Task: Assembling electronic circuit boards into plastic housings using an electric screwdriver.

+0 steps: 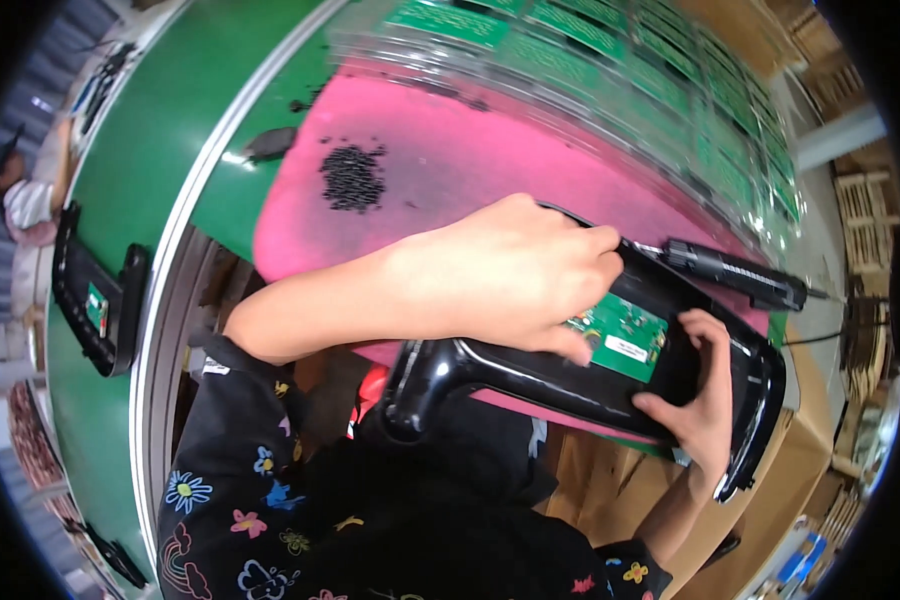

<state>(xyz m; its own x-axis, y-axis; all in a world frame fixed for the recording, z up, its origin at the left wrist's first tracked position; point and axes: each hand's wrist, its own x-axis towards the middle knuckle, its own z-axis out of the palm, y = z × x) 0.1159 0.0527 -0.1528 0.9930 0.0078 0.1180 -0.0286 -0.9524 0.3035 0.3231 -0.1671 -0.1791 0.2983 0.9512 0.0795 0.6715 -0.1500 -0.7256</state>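
Green board (642, 325) inside the black housing (545, 372), both hands over it.
Left hand (525, 270) curls above the housing; its fingertips are hidden, so I cannot tell their hold. Right hand (705, 410) keeps thumb and fingers wide at the housing's right end. Beyond the housing, pink mat (450, 170) extends to small black pieces (352, 180), too small to distinguish.

We had green board (622, 323) between our fingers (712, 336), black housing (570, 376) beneath, pink mat (450, 150) beyond, flowered black sleeves (220, 470) behind.
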